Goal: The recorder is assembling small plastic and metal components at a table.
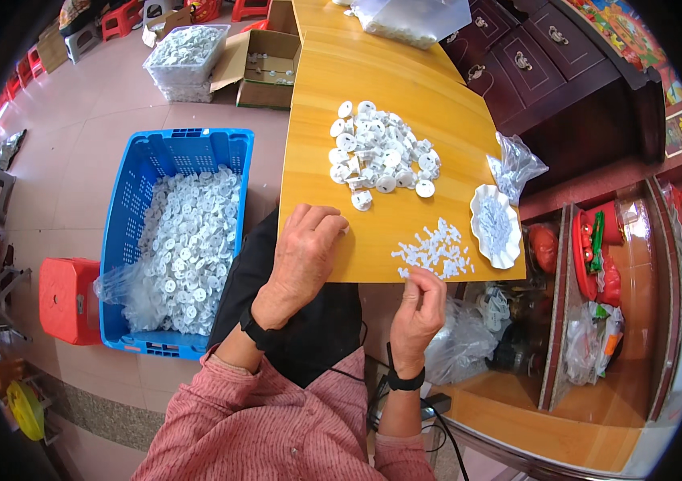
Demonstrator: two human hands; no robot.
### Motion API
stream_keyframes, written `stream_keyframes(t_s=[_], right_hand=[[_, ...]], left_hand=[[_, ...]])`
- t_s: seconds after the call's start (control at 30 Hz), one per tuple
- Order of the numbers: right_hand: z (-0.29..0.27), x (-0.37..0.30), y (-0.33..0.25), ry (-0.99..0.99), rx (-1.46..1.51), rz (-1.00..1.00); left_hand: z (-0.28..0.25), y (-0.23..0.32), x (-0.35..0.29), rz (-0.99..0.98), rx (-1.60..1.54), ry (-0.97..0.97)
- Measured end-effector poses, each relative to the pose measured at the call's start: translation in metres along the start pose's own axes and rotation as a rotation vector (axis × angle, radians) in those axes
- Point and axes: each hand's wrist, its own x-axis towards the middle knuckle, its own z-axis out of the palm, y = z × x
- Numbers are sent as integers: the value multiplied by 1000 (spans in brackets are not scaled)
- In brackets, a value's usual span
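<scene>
My left hand [305, 250] is closed with curled fingers at the left edge of the yellow wooden table [309, 160]; whatever is in it is hidden. At the table's front edge, my right hand [421, 313] has thumb and forefinger pinched together beside a scatter of small white plastic pieces [437, 250]. One such piece lies right at those fingertips, but I cannot make out whether they grip it. Farther back on the tabletop is a heap of round white plastic parts [381, 148] with disc-shaped faces.
A scalloped white dish [495, 227] of small white pieces stands at the right edge by a clear plastic bag [515, 167]. To my left, a blue crate [120, 232] full of round white parts sits next to a red stool [68, 301]. A cardboard box [265, 94] lies beyond.
</scene>
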Motion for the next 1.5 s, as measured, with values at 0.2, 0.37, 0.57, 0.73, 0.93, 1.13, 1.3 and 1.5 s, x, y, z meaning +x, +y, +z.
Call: stream_keyframes(t_s=[0.2,0.37,0.57,0.73,0.93,1.13,1.3,1.5], right_hand=[[-5,-6,-18,44,600,553],[-8,-13,-39,-120,646,644],[-8,-16,-60,-217,631,439],[-12,-16,-77,-211,770,492],[-14,-13,-90,-175,845,553],[-11,-19,-87,-160,642,445],[-9,-20,-88,-141,554,350],[-12,-18,-89,-167,460,260]], left_hand=[[-13,11,-10,-377,-621,-12],[-31,21,-31,-824,-1650,-76],[-36,29,-52,-941,-1838,-84],[-38,27,-62,-932,-1833,-100],[-38,27,-73,-888,-1679,-130],[-37,29,-77,-888,-1628,-150],[-39,31,-79,-816,-1543,-173],[-42,32,-79,-821,-1501,-193]])
